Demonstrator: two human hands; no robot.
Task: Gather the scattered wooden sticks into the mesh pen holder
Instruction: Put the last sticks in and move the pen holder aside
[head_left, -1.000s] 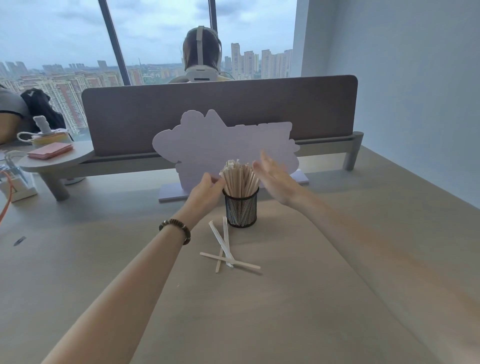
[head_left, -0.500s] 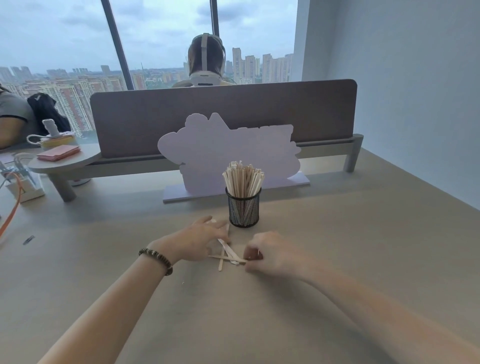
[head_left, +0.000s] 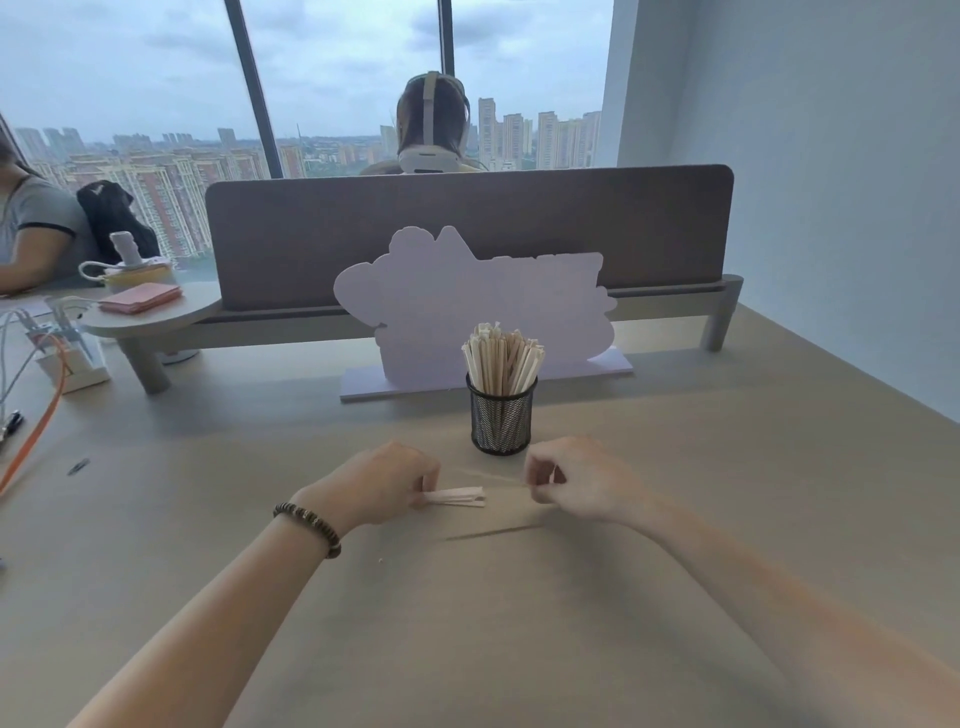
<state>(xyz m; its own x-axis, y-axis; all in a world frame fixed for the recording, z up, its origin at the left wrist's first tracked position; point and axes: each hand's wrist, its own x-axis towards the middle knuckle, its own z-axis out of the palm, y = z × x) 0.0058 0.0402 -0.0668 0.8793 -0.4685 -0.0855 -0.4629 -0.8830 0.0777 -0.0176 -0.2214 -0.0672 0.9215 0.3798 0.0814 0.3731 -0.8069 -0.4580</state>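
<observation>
the left hand grips a small bundle of sticks just above the worktop, fingers curled round one end. the right hand pinches a single thin stick, blurred, with curled fingers. the mesh holder stands upright just behind both hands, packed with upright sticks.
</observation>
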